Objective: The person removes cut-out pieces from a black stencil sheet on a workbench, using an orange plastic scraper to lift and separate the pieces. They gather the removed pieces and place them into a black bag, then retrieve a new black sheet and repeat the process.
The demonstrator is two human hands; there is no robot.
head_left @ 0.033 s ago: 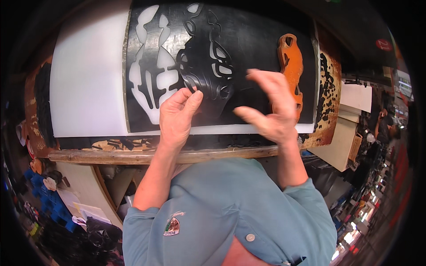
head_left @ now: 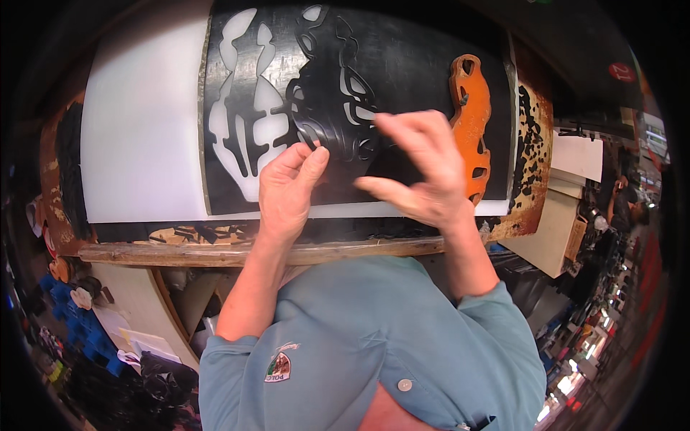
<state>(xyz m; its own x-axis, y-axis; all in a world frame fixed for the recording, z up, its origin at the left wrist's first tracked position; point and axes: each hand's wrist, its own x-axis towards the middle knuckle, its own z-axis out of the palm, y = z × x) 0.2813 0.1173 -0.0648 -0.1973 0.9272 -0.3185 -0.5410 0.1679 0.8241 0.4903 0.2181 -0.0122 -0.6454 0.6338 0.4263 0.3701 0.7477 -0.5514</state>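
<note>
A black sheet (head_left: pixel 417 65) with long shaped cut-outs lies over a white board (head_left: pixel 144 129). My left hand (head_left: pixel 284 190) pinches the lower left edge of a floppy black cut-out piece (head_left: pixel 320 118) between thumb and fingers. This piece has several holes and is lifted over the sheet's middle. To the right of it, my right hand (head_left: pixel 428 169) is open with nothing in it, thumb and fingers spread toward the piece and slightly blurred. Beyond that hand, an orange cutting die (head_left: pixel 471 115), long and wavy with holes, rests on the right side of the sheet.
A wooden rail (head_left: pixel 345 251) runs along the bench's near edge, with black scraps (head_left: pixel 208 233) behind it. More black bits cling to the rusty plate (head_left: pixel 532 144) at the right. Pale boxes (head_left: pixel 557 230) stand beyond it; blue crates (head_left: pixel 83 330) are low at the left.
My right hand has moved left, closer to the black cut-out piece, uncovering more of the orange die. My left hand keeps its pinch in the same place.
</note>
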